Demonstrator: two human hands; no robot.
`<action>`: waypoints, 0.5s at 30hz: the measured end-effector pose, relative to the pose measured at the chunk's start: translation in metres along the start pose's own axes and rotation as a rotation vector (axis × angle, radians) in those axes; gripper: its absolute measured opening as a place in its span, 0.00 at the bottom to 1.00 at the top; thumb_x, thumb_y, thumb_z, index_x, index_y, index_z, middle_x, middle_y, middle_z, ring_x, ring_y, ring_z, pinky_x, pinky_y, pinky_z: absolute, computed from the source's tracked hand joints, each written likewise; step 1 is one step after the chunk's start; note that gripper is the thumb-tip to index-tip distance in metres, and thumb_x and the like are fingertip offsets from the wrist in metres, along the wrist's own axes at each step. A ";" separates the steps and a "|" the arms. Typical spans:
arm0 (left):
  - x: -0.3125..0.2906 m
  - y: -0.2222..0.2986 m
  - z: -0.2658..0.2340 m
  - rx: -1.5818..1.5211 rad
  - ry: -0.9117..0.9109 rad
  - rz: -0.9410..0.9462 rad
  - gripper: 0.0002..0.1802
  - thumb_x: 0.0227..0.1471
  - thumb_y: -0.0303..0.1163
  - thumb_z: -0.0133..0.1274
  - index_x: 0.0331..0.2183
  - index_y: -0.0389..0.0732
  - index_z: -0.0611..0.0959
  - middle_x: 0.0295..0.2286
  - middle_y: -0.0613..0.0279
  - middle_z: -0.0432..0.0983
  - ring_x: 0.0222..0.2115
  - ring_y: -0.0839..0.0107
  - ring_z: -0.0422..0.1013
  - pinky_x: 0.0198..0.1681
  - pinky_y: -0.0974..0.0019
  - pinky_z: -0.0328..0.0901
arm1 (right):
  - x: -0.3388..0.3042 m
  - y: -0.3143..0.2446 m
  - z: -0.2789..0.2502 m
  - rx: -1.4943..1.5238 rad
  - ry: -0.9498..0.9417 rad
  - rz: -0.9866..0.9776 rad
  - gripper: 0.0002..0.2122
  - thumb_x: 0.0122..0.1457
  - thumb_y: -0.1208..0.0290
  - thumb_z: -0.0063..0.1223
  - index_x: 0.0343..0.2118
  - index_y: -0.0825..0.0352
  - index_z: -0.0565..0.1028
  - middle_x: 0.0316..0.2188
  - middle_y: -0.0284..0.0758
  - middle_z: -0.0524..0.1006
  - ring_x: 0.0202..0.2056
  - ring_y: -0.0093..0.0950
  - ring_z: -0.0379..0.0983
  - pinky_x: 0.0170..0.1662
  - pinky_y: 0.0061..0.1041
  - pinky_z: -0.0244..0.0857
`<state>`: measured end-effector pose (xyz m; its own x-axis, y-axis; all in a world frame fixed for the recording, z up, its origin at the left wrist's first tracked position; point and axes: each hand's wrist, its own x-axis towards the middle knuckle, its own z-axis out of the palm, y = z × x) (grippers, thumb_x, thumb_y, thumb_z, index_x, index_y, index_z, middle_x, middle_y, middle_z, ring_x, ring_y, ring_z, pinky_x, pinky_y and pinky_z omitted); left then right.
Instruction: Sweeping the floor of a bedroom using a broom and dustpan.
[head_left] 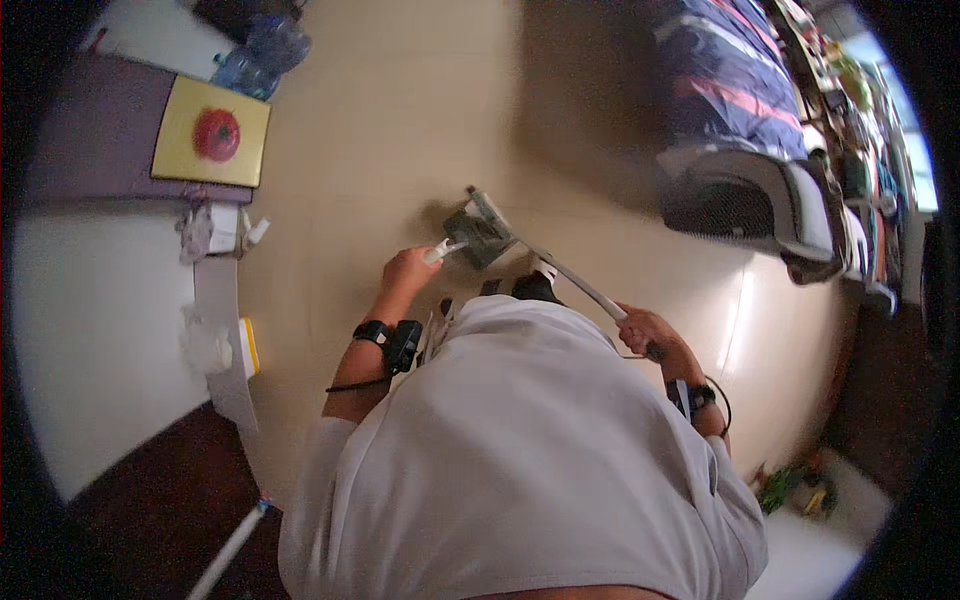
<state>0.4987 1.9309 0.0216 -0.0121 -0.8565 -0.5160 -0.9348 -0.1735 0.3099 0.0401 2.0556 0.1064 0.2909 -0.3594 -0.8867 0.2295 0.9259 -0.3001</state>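
My left hand [408, 270] is closed round the white handle [441, 250] of a dark grey-green dustpan [470, 236], seen almost end-on from above. The dustpan rests on the floor ahead of me. My right hand [645, 330] grips a long pale broom stick [575, 278], which slants forward and left. At its far end the broom head [489, 211] lies against the right side of the dustpan, partly overlapping it. Whether any sweepings lie inside the pan is too blurred to tell.
Beige floor tiles [390, 120] surround the dustpan. A grey-white mesh-backed chair [740, 200] and striped bedding [730, 80] stand at the right. At the left are a yellow box with a red fruit picture [210, 133], plastic bottles [260, 55] and a white surface [110, 320].
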 end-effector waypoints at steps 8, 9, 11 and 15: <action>-0.036 -0.066 0.014 -0.082 0.126 -0.072 0.21 0.43 0.48 0.56 0.41 0.51 0.82 0.34 0.56 0.79 0.36 0.55 0.75 0.40 0.54 0.68 | 0.053 0.018 -0.031 0.237 -0.033 -0.062 0.16 0.58 0.71 0.49 0.48 0.69 0.68 0.19 0.29 0.68 0.16 0.19 0.63 0.17 0.20 0.58; -0.041 -0.070 0.015 -0.061 0.153 -0.079 0.21 0.43 0.48 0.56 0.40 0.51 0.82 0.34 0.56 0.79 0.36 0.55 0.75 0.40 0.54 0.68 | 0.062 0.014 -0.027 0.329 -0.084 -0.040 0.14 0.58 0.70 0.49 0.46 0.70 0.69 0.19 0.31 0.69 0.16 0.21 0.64 0.17 0.22 0.59; -0.051 -0.081 0.016 -0.062 0.103 -0.154 0.22 0.43 0.48 0.56 0.40 0.51 0.82 0.34 0.55 0.79 0.36 0.55 0.75 0.40 0.54 0.68 | 0.082 0.010 -0.014 0.240 -0.001 -0.093 0.13 0.59 0.67 0.48 0.42 0.71 0.69 0.19 0.33 0.70 0.17 0.24 0.66 0.17 0.24 0.60; -0.085 -0.096 0.003 -0.094 0.111 -0.248 0.21 0.44 0.49 0.55 0.40 0.51 0.82 0.32 0.55 0.79 0.36 0.54 0.75 0.41 0.54 0.68 | 0.131 0.017 -0.013 -0.315 -0.192 -0.277 0.15 0.59 0.66 0.49 0.44 0.70 0.69 0.20 0.38 0.71 0.20 0.30 0.70 0.19 0.30 0.62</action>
<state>0.5880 2.0220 0.0335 0.2568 -0.8291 -0.4966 -0.8674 -0.4243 0.2600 0.0700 2.0262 -0.0195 0.4323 -0.5858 -0.6855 0.0377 0.7713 -0.6354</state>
